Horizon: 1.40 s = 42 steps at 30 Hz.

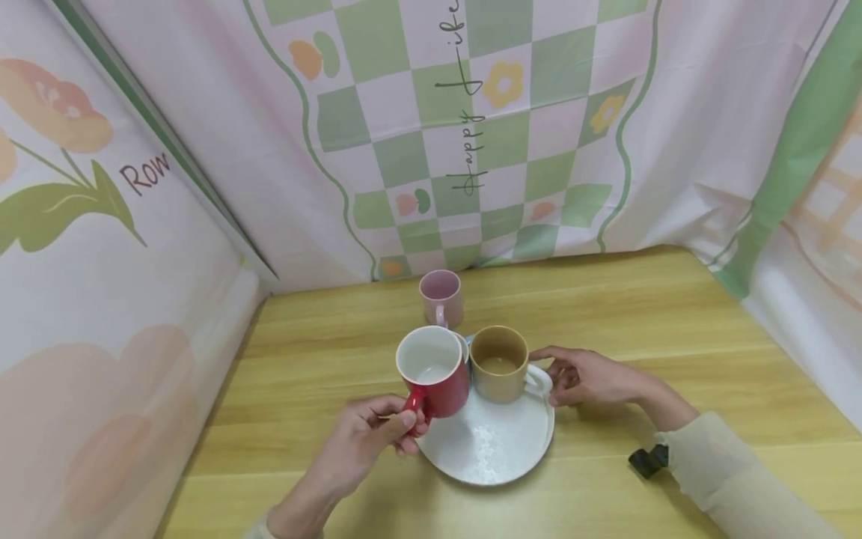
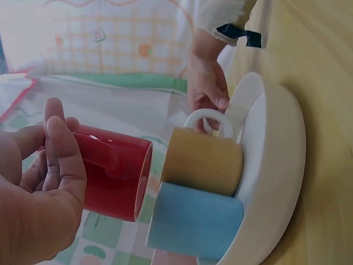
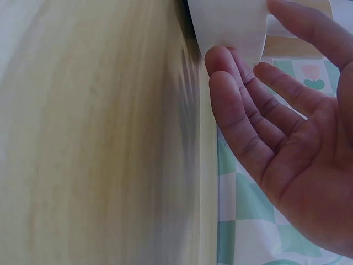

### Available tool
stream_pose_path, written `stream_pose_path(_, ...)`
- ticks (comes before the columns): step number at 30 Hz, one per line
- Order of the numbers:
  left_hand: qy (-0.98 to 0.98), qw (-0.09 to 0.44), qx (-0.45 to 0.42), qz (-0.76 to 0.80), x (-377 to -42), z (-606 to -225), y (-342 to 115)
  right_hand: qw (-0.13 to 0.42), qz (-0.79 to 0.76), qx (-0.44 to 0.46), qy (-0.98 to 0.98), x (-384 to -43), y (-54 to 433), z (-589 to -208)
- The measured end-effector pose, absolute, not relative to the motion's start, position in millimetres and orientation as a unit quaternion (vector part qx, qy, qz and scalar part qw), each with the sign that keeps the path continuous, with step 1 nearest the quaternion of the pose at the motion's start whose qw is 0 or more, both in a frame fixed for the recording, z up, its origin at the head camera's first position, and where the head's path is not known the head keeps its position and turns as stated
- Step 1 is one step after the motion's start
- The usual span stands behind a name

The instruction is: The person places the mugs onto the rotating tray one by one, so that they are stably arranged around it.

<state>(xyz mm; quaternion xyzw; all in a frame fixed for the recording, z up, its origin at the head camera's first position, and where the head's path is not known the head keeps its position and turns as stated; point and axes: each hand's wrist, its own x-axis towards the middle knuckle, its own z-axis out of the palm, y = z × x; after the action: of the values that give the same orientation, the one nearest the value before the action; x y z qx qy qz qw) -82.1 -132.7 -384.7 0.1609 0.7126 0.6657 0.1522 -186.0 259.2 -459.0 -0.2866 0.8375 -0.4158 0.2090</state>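
My left hand (image 1: 357, 445) holds a red mug (image 1: 450, 397) with a white inside by its handle, raised above the other mugs. Below it, a white round dish (image 1: 488, 457) with a raised rim carries a tan-yellow mug (image 1: 497, 385) with a white handle. Beside that mug in the dish stands a light blue mug (image 2: 196, 218), mostly hidden behind the red one in the head view. My right hand (image 1: 592, 378) is at the dish's right side, by the yellow mug's handle, with loosely bent fingers (image 3: 226, 96) at the dish's outer wall.
A pink mug (image 1: 444, 307) stands behind the dish, its handle toward me. The wooden table (image 1: 303, 359) ends at a checkered, printed curtain (image 1: 451, 135), with more printed cloth on both sides. A small black object (image 1: 649, 460) is at the right sleeve.
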Motion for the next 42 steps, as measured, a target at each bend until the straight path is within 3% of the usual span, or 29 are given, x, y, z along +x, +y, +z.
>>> stream_pose_path(14,0.669,0.198,0.227,0.679,-77,-404,-106,0.21,-0.422,-0.284,0.835,-187,259,-460)
stream_pose_path(42,0.654,0.287,0.206,0.669,-77,-441,-75,0.21,-0.435,-0.285,0.828,-187,259,-462)
